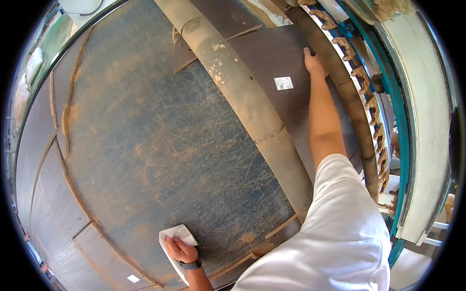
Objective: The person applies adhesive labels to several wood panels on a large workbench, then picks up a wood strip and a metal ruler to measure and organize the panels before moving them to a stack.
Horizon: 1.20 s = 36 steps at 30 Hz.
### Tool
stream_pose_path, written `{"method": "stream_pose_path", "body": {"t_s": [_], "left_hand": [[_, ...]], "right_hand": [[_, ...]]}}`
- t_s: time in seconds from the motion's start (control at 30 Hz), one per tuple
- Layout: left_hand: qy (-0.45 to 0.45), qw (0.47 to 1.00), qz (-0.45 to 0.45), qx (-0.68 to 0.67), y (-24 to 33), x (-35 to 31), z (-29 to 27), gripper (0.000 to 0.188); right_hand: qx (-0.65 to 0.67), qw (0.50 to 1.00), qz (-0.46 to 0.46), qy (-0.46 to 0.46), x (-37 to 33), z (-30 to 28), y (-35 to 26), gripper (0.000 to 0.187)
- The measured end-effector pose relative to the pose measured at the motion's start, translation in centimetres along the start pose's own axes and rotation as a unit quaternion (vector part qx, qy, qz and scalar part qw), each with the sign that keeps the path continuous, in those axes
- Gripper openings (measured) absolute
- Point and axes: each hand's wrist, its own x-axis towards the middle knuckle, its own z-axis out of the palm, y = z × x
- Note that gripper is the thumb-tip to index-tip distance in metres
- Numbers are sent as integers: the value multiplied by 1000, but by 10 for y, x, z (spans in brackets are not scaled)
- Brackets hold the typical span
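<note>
At the bottom centre, my left hand [181, 249], with a dark wristband, is closed on a folded sheet of white paper [170, 234] above the worn dark tabletop. My right arm reaches far forward on the right. There my right hand [315, 63] is at the edge of a dark brown sheet [267, 53]. Its thumb lies on top, and its other fingers are mostly hidden. A small white label [283, 83] with print sits on this brown sheet, to the left of my right hand.
A long tan roller [233, 72] crosses diagonally over the brown sheets. A darker brown roller [335, 63] curves along the right, beside a row of worn hooked pieces [360, 77] and a teal frame [400, 126]. More brown panels with rough edges [53, 194] line the left, one bearing a white label [133, 279].
</note>
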Motion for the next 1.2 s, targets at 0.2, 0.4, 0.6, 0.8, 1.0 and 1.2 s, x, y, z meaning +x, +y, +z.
{"method": "stream_pose_path", "body": {"t_s": [0.2, 0.4, 0.6, 0.8, 1.0, 1.2], "left_hand": [[24, 1000, 2, -7, -9, -5, 6, 17], [31, 1000, 3, -2, -5, -2, 7, 16], [42, 999, -17, 10, -9, -2, 11, 20], [52, 999, 3, -12, -8, -2, 12, 22], [56, 998, 0, -24, -16, -4, 14, 24], [32, 998, -41, -37, -20, -2, 14, 27]], "right_hand": [[-32, 998, -57, 19, -62, -23, -11, 79], [-9, 993, -116, -24, -116, -35, -22, 74], [140, 949, -260, -110, -167, -48, -11, 62], [33, 977, -204, 56, -151, -52, 97, 59], [26, 995, -13, 94, -113, -68, 164, 65], [18, 998, 60, -1, -112, -86, 161, 66]]}}
